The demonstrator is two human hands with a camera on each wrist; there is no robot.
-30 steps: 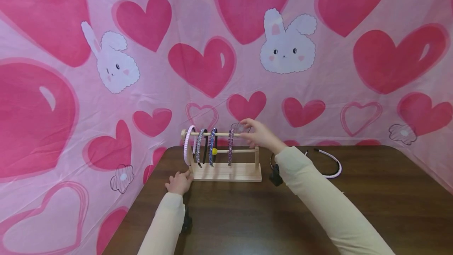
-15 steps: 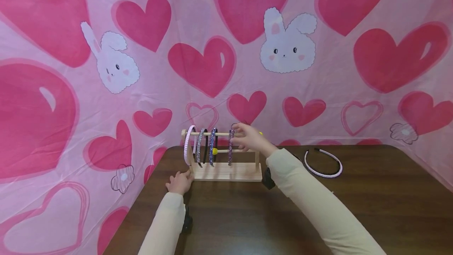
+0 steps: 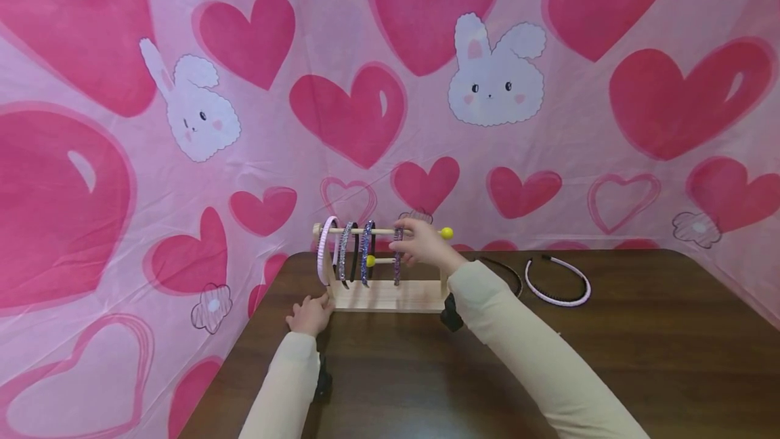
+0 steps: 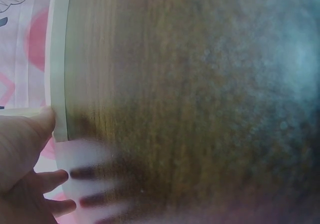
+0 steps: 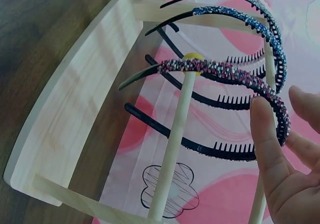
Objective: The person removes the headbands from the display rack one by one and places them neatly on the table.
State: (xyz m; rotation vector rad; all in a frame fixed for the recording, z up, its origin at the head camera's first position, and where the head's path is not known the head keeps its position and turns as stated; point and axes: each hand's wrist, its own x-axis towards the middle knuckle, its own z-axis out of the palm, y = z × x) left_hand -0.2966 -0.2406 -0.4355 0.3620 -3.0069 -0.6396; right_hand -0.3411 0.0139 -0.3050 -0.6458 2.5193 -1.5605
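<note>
A wooden headband stand (image 3: 390, 295) stands on the table with several headbands on its upper bar. Toward the right hangs a pink-purple glitter headband (image 5: 215, 68). My right hand (image 3: 423, 242) is at that headband, its fingers (image 5: 265, 129) on either side of the band and fairly straight; a firm hold does not show. Further left hang a blue glitter headband (image 3: 365, 256), a silver glitter headband (image 3: 344, 256) and a pale pink headband (image 3: 323, 253). My left hand (image 3: 309, 316) rests at the stand's left end, thumb against the base (image 4: 59, 83) and fingers spread on the tabletop.
On the table right of the stand lie a white-and-black headband (image 3: 563, 302) and a thin dark headband (image 3: 514, 275), partly behind my right sleeve. Yellow balls cap the upper bar (image 3: 447, 233) and lower bar (image 3: 370, 261). A pink heart-print cloth (image 3: 347, 114) hangs behind.
My right hand has moved left and slightly down along the upper bar to the pink-purple glitter headband, uncovering the bar's yellow end ball. My left hand has stayed at the base.
</note>
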